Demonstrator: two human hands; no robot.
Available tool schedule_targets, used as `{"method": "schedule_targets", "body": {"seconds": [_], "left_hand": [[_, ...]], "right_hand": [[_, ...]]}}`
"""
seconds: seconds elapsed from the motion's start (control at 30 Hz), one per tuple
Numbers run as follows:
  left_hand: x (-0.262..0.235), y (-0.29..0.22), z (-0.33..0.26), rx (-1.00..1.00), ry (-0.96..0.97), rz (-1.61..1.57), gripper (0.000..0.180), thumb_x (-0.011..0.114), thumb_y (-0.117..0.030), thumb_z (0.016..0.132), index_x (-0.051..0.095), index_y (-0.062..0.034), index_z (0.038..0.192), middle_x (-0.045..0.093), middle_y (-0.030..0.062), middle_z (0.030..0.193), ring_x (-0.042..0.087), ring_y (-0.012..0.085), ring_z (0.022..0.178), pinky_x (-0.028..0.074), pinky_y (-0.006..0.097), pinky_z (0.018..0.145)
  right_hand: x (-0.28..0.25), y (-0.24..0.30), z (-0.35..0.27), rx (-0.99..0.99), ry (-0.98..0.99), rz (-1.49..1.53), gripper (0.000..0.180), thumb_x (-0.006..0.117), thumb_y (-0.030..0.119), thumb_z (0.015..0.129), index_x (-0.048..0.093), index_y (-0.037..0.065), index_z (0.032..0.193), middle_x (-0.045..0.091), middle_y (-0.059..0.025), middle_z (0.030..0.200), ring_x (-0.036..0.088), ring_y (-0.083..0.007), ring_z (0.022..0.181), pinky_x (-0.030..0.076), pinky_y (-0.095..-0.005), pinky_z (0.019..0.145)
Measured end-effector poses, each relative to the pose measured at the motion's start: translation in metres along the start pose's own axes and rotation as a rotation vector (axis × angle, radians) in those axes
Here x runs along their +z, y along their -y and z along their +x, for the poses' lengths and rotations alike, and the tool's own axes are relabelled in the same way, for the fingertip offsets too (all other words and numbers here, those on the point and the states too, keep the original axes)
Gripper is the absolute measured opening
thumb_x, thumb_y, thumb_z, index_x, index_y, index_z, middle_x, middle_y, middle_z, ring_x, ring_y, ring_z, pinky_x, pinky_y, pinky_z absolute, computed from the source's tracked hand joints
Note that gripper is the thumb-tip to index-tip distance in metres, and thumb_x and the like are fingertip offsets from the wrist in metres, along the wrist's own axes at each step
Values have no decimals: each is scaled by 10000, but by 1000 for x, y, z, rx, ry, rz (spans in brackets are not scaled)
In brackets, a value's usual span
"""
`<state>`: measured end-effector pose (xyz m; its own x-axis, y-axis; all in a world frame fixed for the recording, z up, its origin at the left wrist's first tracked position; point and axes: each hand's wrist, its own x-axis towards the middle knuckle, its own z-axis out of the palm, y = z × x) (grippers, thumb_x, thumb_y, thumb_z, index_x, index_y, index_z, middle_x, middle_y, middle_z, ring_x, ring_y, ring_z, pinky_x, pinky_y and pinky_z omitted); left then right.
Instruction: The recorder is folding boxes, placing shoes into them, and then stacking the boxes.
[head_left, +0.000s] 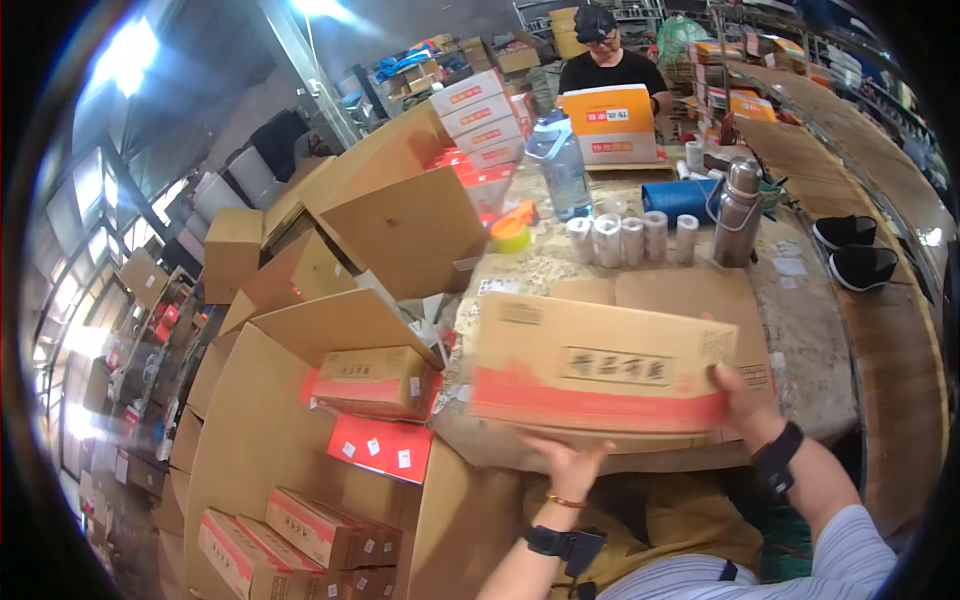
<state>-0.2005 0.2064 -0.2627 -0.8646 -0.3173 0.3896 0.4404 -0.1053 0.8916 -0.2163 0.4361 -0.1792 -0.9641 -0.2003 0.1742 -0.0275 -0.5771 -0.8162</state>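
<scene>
At lower left, several small cartons are already laid side by side in the big box, with a red box and another carton higher up at its far side. The work is judged to be partly done: one carton is held outside the big box, above the near edge of the bench, and how many more are left cannot be told.

The left hand is turned palm up below the carton's lower edge, its forearm raised from the bottom; its fingers are partly hidden, so whether they are closed cannot be told. The carton's right end is grasped by the fingers of the right hand, the thumb laid on the front face and the forearm slanted in from lower right.

Beyond, a cardboard sheet is spread on the bench, white rolls are stood in a row, and an orange-and-white box is placed before a co-worker.
</scene>
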Motion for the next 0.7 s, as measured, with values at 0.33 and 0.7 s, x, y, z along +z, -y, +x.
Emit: {"method": "schedule_targets", "body": {"seconds": [0.33, 0.7], "left_hand": [[-110, -32, 112, 71, -265, -149, 866, 536, -184, 784, -3, -146, 1461, 193, 121, 1463, 295, 280, 1308, 270, 444, 1083], [-315, -16, 282, -352, -323, 262, 646, 490, -399, 901, 326, 13, 1371, 279, 193, 1427, 245, 308, 1322, 297, 496, 1008]], "right_hand": [[-14, -104, 42, -199, 310, -1873, 523, 511, 514, 856, 473, 285, 1324, 239, -233, 1440, 242, -351, 1341, 191, -534, 1048], [7, -102, 49, -259, 309, -1886, 501, 524, 556, 822, 557, 295, 1248, 369, -169, 1390, 350, -298, 1286, 222, -524, 1032]]}}
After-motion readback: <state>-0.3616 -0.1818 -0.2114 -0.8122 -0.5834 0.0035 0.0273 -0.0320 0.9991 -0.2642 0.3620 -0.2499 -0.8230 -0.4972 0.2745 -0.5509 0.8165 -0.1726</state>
